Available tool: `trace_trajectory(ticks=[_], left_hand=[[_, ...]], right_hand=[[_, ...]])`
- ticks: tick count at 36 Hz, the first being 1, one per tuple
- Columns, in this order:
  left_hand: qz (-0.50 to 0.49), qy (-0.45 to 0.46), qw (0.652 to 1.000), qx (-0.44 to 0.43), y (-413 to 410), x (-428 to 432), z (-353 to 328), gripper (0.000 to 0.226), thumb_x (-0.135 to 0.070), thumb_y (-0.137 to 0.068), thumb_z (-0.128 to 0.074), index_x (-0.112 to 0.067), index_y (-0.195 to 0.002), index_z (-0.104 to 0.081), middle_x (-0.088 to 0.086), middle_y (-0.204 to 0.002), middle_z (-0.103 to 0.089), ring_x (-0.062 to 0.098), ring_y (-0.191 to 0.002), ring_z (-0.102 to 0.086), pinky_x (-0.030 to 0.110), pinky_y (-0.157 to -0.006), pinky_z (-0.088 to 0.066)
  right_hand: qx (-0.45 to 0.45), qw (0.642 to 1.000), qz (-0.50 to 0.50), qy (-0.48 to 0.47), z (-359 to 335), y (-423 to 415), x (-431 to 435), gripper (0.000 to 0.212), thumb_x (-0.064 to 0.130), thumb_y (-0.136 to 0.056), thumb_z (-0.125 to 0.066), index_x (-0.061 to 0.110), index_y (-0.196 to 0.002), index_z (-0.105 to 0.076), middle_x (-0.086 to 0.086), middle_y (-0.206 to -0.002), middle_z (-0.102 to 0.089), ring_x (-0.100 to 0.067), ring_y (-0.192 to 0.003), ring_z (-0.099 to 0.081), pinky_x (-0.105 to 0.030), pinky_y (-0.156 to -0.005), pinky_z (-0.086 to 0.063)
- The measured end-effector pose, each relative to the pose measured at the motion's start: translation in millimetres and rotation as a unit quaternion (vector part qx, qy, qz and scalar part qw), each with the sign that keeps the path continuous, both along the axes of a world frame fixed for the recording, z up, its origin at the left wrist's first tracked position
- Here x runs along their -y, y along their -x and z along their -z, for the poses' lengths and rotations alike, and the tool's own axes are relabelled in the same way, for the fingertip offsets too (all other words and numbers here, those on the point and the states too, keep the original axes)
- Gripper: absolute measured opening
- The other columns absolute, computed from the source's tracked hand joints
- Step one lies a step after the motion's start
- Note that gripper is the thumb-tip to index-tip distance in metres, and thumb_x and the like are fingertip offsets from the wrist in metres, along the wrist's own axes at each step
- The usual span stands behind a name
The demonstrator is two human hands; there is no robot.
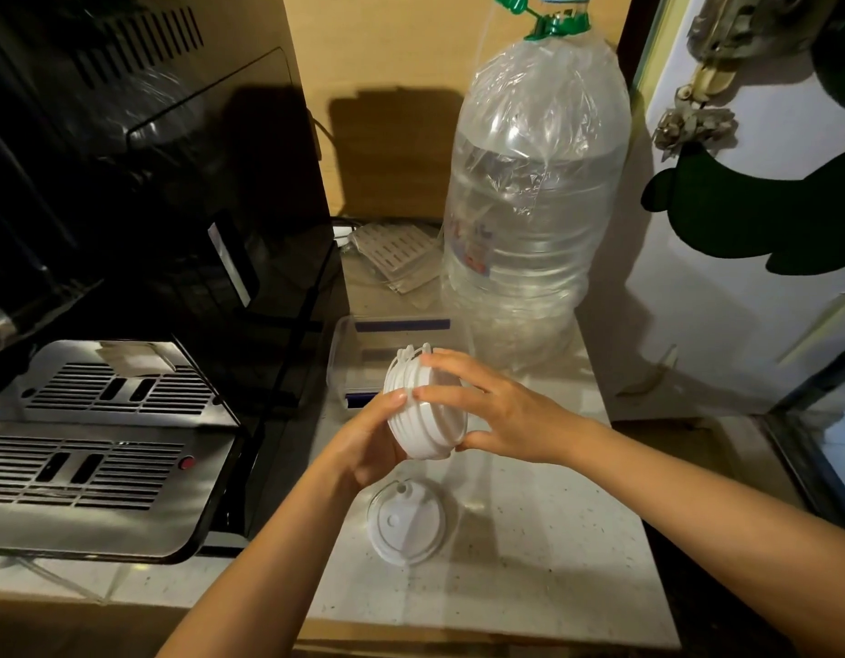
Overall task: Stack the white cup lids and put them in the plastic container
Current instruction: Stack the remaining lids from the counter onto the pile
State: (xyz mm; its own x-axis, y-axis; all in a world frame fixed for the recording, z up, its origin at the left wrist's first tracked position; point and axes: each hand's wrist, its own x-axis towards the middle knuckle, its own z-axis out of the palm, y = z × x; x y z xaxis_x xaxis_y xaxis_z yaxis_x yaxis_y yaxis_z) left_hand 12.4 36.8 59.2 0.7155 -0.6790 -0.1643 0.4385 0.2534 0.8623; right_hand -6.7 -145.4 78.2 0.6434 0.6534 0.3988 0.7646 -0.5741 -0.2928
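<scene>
A stack of several white cup lids [423, 417] is held on edge above the counter, tilted. My left hand [368, 444] cups its left and lower side, and my right hand [501, 415] grips it from the right with fingers over the top. One white lid [406, 527] lies flat on the counter just below the stack. The clear plastic container [344, 353] sits right behind the stack, partly hidden by it and by my hands.
A black coffee machine [150, 230] with a metal drip tray [102, 448] fills the left. A large water bottle [539, 197] stands behind the container. The light counter [553, 539] ends at right, beside a white door [743, 301].
</scene>
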Motion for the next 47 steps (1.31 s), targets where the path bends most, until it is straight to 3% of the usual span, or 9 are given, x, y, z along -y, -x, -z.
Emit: trace_trajectory(ticks=[9,13,21,27,32,37,40,43,47], left_hand=[[-0.005,-0.024,1.000,-0.003,-2.9,-1.4,2.2,0.085,-0.053,-0.035,-0.085,-0.022,-0.108,-0.057,0.006,-0.095,-0.071,0.027,-0.087,-0.068,0.038,-0.066,-0.059],[-0.004,-0.031,1.000,0.001,-1.9,-2.2,2.4,0.084,-0.054,-0.031,-0.085,-0.023,-0.104,-0.057,0.001,-0.087,-0.073,0.022,-0.082,-0.069,0.036,-0.064,-0.059],[0.004,-0.015,1.000,0.012,-3.2,-0.9,0.8,0.083,-0.051,-0.034,-0.086,-0.024,-0.106,-0.056,0.001,-0.091,-0.071,0.018,-0.085,-0.068,0.037,-0.071,-0.057],[-0.025,-0.007,0.999,0.034,-3.2,-4.6,3.6,0.077,-0.050,-0.039,-0.084,-0.023,-0.106,-0.057,0.004,-0.092,-0.067,0.018,-0.086,-0.065,0.034,-0.071,-0.057],[-0.057,-0.033,0.997,0.028,0.0,-18.2,13.8,0.091,-0.052,-0.040,-0.082,-0.016,-0.115,-0.047,0.011,-0.100,-0.054,0.019,-0.085,-0.059,0.030,-0.066,-0.056],[-0.090,-0.077,0.993,-0.008,9.8,-31.6,26.8,0.123,-0.055,-0.027,-0.084,-0.014,-0.132,-0.033,0.009,-0.102,-0.052,0.019,-0.085,-0.057,0.028,-0.060,-0.056],[-0.102,-0.071,0.992,-0.036,19.5,-36.8,32.9,0.123,-0.052,-0.023,-0.086,-0.017,-0.129,-0.035,0.009,-0.101,-0.054,0.019,-0.083,-0.061,0.029,-0.057,-0.057],[-0.116,-0.084,0.989,-0.047,27.8,-42.1,37.3,0.127,-0.053,-0.022,-0.085,-0.018,-0.131,-0.032,0.010,-0.104,-0.052,0.022,-0.090,-0.057,0.028,-0.060,-0.058],[-0.136,-0.092,0.985,-0.061,35.1,-50.4,40.7,0.131,-0.052,-0.025,-0.086,-0.011,-0.136,-0.031,0.013,-0.106,-0.053,0.025,-0.093,-0.057,0.029,-0.062,-0.058]], right_hand=[[0.034,0.999,-0.027,0.014,4.3,-6.4,-4.1,0.074,0.003,-0.068,-0.076,0.022,-0.127,-0.035,-0.006,-0.137,-0.024,-0.025,-0.133,-0.021,-0.037,-0.105,-0.027],[0.031,0.999,-0.038,0.013,7.5,-7.0,-4.8,0.072,0.001,-0.069,-0.075,0.021,-0.127,-0.036,-0.007,-0.138,-0.024,-0.026,-0.134,-0.020,-0.039,-0.104,-0.029],[0.041,0.998,-0.043,0.004,13.4,-9.8,-6.1,0.072,-0.002,-0.069,-0.074,0.020,-0.126,-0.036,-0.008,-0.137,-0.025,-0.029,-0.133,-0.021,-0.040,-0.102,-0.033],[0.069,0.997,-0.009,0.021,16.1,-11.1,-11.1,0.076,0.005,-0.069,-0.076,0.020,-0.129,-0.032,-0.006,-0.139,-0.024,-0.026,-0.133,-0.024,-0.041,-0.093,-0.047],[-0.081,0.992,0.090,-0.019,19.5,-4.0,-18.5,0.086,0.015,-0.073,-0.074,0.025,-0.139,-0.021,-0.004,-0.149,-0.024,-0.023,-0.137,-0.022,-0.041,-0.103,-0.037],[-0.280,0.930,0.230,-0.055,35.3,7.1,-29.2,0.079,0.022,-0.076,-0.069,0.014,-0.140,-0.023,-0.006,-0.147,-0.029,-0.022,-0.134,-0.030,-0.035,-0.107,-0.035],[-0.350,0.902,0.253,-0.023,52.0,18.7,-38.4,0.078,0.031,-0.073,-0.071,0.011,-0.135,-0.028,-0.009,-0.143,-0.033,-0.024,-0.130,-0.035,-0.038,-0.104,-0.038],[-0.374,0.892,0.251,0.047,67.8,33.6,-50.0,0.084,0.039,-0.072,-0.071,0.013,-0.138,-0.025,-0.009,-0.145,-0.031,-0.025,-0.130,-0.034,-0.038,-0.100,-0.041],[-0.338,0.902,0.245,0.112,83.7,45.7,-68.4,0.078,0.044,-0.068,-0.071,0.011,-0.130,-0.036,-0.009,-0.132,-0.043,-0.027,-0.116,-0.042,-0.036,-0.085,-0.044]])
